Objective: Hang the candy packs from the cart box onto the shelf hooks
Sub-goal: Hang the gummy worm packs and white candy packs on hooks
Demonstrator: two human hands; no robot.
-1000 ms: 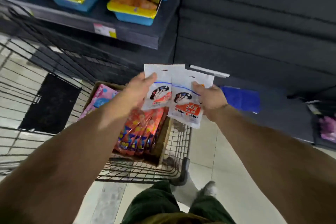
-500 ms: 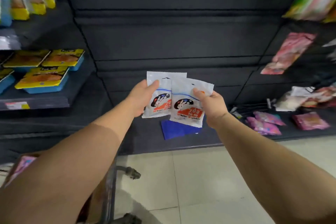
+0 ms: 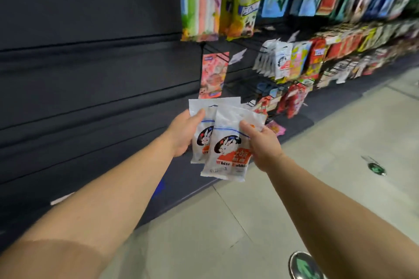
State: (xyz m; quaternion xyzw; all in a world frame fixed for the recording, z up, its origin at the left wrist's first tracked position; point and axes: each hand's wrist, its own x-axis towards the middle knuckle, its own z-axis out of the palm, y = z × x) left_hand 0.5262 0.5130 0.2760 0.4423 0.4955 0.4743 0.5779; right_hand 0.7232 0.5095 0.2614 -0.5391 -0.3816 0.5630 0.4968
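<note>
Dark slatted shelf wall [image 3: 90,79] (bare) above pale tiled floor [image 3: 317,165].

1. Left hand [image 3: 184,133] gripping rear white candy pack [image 3: 199,118], thumb on its front.
2. Right hand [image 3: 263,142] pinching front pack [image 3: 229,149] (rabbit logo, overlapping the rear one).
3. Beyond, matching white packs [image 3: 282,61] hanging on shelf hooks, blurred.
</note>
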